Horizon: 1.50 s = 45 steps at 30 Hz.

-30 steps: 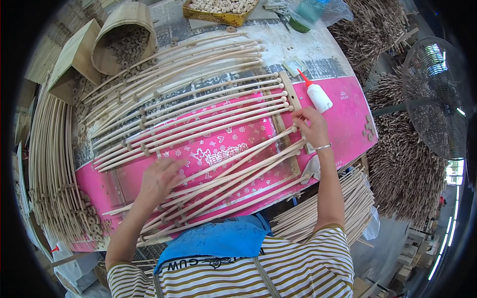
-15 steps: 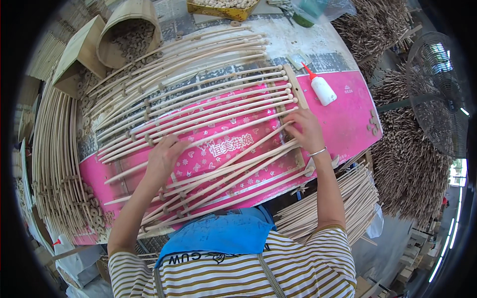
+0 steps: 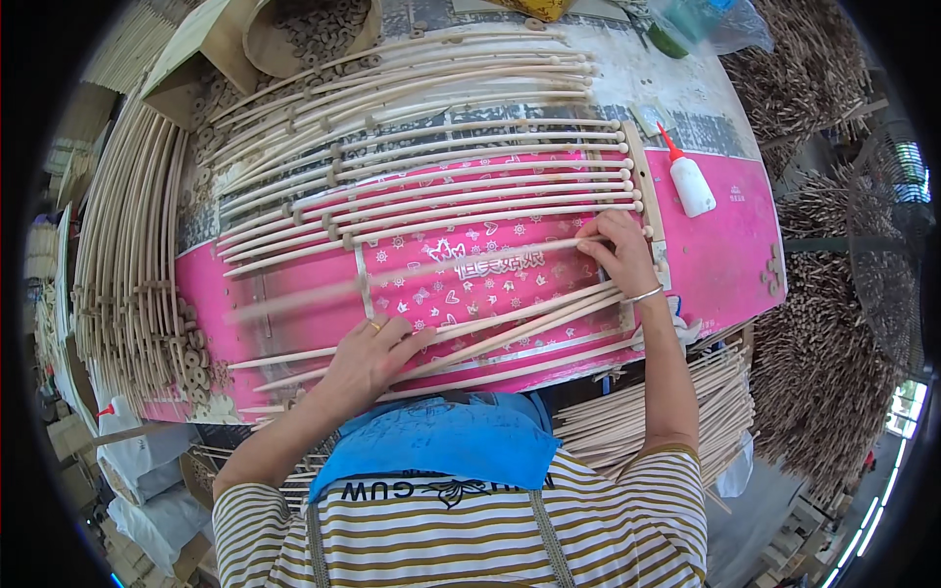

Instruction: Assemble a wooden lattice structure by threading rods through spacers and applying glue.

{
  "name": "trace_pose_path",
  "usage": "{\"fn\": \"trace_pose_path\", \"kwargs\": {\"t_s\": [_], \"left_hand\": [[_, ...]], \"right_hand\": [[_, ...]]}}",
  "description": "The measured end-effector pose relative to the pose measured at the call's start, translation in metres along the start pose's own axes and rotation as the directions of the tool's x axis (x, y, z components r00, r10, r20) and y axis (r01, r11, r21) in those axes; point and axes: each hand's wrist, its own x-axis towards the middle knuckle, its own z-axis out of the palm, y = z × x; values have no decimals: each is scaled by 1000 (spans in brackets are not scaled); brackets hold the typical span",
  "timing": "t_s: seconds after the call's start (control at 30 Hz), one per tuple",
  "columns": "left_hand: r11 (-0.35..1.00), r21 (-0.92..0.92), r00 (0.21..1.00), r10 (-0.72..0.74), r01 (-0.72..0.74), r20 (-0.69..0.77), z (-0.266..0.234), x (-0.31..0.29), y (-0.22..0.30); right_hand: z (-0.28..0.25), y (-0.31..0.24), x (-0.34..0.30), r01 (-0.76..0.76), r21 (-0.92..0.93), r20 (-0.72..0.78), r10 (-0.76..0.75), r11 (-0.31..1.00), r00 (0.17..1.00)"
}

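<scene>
Pale rattan rods [image 3: 431,196] lie in long curved rows across a pink patterned sheet [image 3: 725,245] that covers the worktable, and we see both of the person's hands at work on them. The right hand [image 3: 618,253] is at the right end of the rows, its fingers pinched on the tip of a single rod [image 3: 412,274] that runs leftward across the sheet and looks blurred along its length. This rod sits in the gap between the finished upper rows and a looser bunch of rods [image 3: 510,328] nearer the person. The left hand [image 3: 368,358] lies flat on that looser bunch, fingers spread and pressing down, not closed around anything; a ring shows on one finger. A thin upright slat [image 3: 642,196] crosses the right ends of the upper rows, just beside the right hand. A white glue bottle with a red nozzle [image 3: 689,181] lies on the sheet to the right of the slat, apart from the hand. More rods are stacked in a curved pile [image 3: 127,255] along the left edge of the table. We also see a cardboard box of small ring pieces [image 3: 304,29] at the far side.
</scene>
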Motion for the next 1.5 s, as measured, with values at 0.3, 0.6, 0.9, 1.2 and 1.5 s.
{"fn": "trace_pose_path", "kwargs": {"t_s": [0.3, 0.6, 0.9, 1.2, 1.5], "left_hand": [[998, -41, 997, -47, 45, -58, 2, 4, 7], [998, -54, 987, -44, 36, -156, 15, 11, 3], [997, 46, 998, -63, 64, -24, -17, 42, -21], [986, 163, 995, -1, 18, -103, -5, 54, -35], [987, 7, 963, -153, 158, -224, -6, 46, -37]], "right_hand": [[15, 5, 19, -44, -31, -94, 41, 999, 995], [-7, -33, -49, -59, -163, -428, -16, 985, 904], [24, -51, -91, -109, -218, -455, -2, 970, 891], [30, -49, -93, -50, -294, -326, -51, 954, 944], [-4, -43, -74, 21, -317, -271, -112, 948, 956]]}}
